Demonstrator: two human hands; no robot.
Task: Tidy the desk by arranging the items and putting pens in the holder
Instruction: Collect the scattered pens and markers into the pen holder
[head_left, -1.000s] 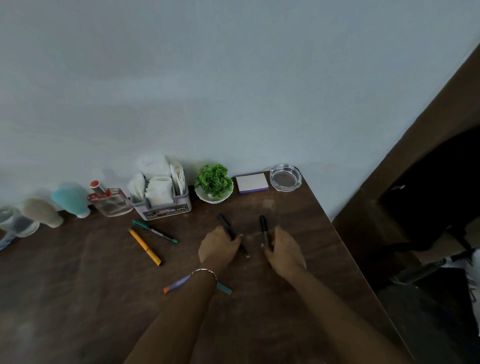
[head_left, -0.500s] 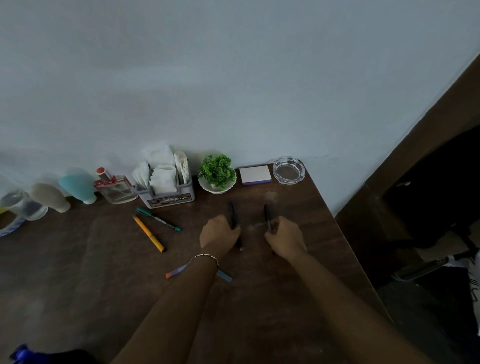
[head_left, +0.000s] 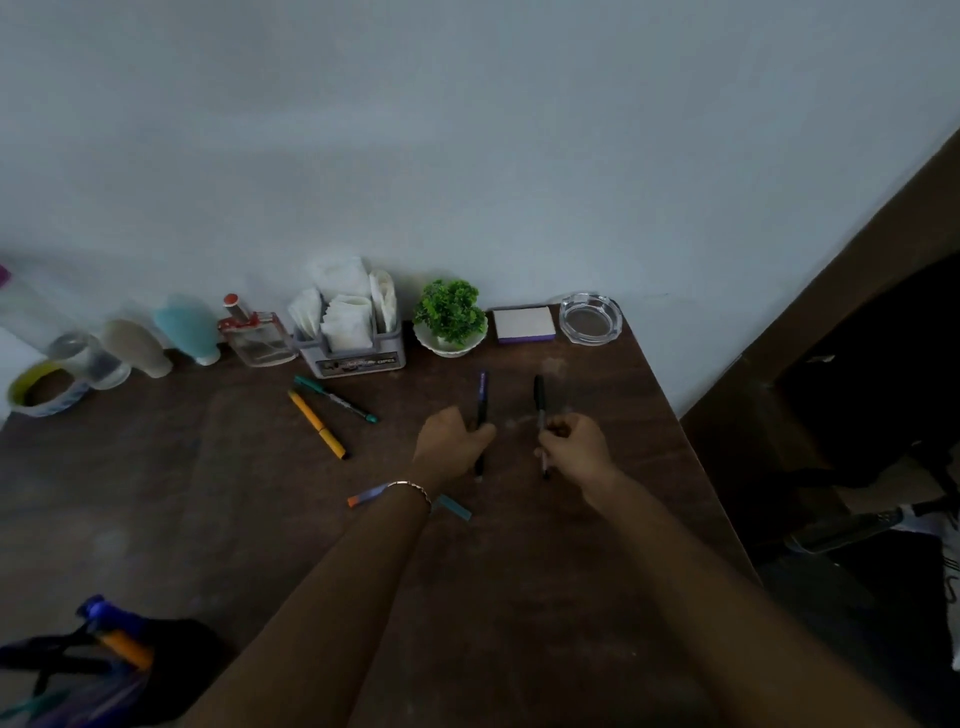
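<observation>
Pen (head_left: 482, 400) and marker (head_left: 540, 402) (middles hidden) in closed hands

A yellow pen (head_left: 317, 424) and a teal pen (head_left: 335, 398) are seen on the dark brown desk (head_left: 156, 493); green leaves are borne by the plant (head_left: 450, 309).

**Bystanders along the wall**

A small green plant (head_left: 450, 310) in a white bowl stands beside a white notepad (head_left: 523, 323) and a clear glass ashtray (head_left: 591, 317). Further left stand a glass bottle with a red cap (head_left: 255, 332), a teal bottle (head_left: 188, 327), a beige one (head_left: 136, 346), and what may be a tape roll (head_left: 42, 388).
</observation>
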